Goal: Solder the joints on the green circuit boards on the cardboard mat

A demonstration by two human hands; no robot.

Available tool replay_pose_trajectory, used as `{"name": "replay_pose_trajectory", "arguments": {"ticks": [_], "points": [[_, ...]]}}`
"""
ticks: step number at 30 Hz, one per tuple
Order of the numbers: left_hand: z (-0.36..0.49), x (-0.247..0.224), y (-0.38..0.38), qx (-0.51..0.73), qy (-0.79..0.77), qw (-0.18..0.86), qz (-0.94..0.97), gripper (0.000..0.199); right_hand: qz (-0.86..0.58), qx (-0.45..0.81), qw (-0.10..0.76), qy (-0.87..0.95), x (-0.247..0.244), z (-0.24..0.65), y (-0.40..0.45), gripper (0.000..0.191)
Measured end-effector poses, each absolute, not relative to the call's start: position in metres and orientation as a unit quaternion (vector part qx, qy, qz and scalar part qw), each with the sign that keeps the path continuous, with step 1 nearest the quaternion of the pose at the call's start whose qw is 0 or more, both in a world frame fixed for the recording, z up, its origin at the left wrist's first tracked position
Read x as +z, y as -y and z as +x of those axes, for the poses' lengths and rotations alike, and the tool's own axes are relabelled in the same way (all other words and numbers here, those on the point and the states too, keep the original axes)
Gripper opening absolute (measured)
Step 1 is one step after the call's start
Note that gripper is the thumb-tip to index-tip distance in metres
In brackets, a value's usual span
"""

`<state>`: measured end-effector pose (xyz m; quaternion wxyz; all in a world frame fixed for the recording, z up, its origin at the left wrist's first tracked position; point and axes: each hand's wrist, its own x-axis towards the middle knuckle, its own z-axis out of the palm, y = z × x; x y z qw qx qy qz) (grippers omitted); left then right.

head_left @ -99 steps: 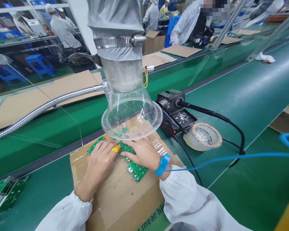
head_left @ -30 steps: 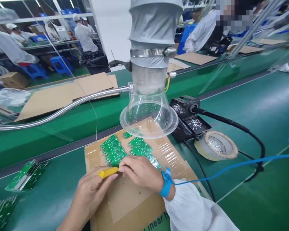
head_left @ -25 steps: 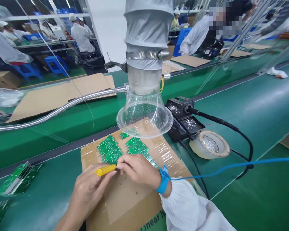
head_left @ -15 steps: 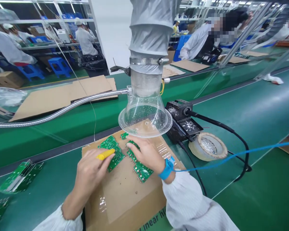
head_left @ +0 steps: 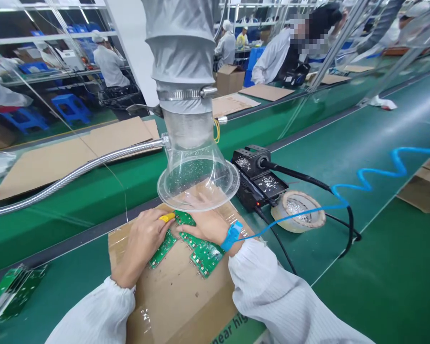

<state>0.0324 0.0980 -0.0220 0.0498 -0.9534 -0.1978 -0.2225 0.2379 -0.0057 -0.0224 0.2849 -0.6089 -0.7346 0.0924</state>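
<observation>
Green circuit boards (head_left: 208, 258) lie on a cardboard sheet (head_left: 179, 296) before me. My right hand (head_left: 208, 224) rests palm down over the right-hand boards, fingers stretched forward beneath the clear hood, thumb out to the left. A blue band (head_left: 232, 236) with a coiled cord circles that wrist. My left hand (head_left: 145, 241) is bent over another green board (head_left: 163, 251), thumb and fingers drawn together. A short yellow cylindrical piece (head_left: 167, 217) shows at its fingertips, near the middle boards. Whether it is a finger cover or a tool handle I cannot make out.
The clear hood (head_left: 198, 184) on a grey duct hangs low over the work. At right stand a black soldering-iron stand (head_left: 254, 177) with cables and a tape roll (head_left: 299, 210) holding metal bits. More boards (head_left: 12, 291) lie at left. Co-workers sit and stand beyond.
The view has shifted. My right hand has flattened, its fingers now reaching forward under the hood. My left hand has moved right, bringing the yellow piece from over the left board toward the middle boards.
</observation>
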Motion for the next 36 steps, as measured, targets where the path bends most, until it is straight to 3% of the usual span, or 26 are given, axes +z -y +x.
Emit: {"name": "replay_pose_trajectory", "arguments": {"ticks": [11,19,24,28,31,36], "points": [[0.034,-0.018,-0.103,-0.204,0.109,0.115,-0.966,0.015,-0.645,0.127,0.257,0.709,-0.016,0.235,0.005,0.053],[0.044,-0.009,-0.098,-0.123,0.082,0.118,-0.982,0.026,-0.626,0.094,0.288,0.719,-0.019,0.239,0.006,0.057],[0.051,0.009,-0.093,-0.053,0.140,0.069,-0.986,0.028,-0.611,0.081,0.293,0.731,-0.021,0.239,0.005,0.047],[0.014,0.014,-0.069,-0.174,0.286,0.065,-0.940,0.026,-0.613,0.065,0.305,0.726,-0.027,0.240,0.002,0.043],[-0.028,0.002,-0.036,-0.257,0.435,0.018,-0.863,0.035,-0.625,0.052,0.289,0.723,-0.021,0.236,0.007,0.031],[-0.060,-0.024,0.006,-0.189,0.535,-0.036,-0.822,0.053,-0.622,0.045,0.283,0.729,0.001,0.206,0.027,0.024]]}}
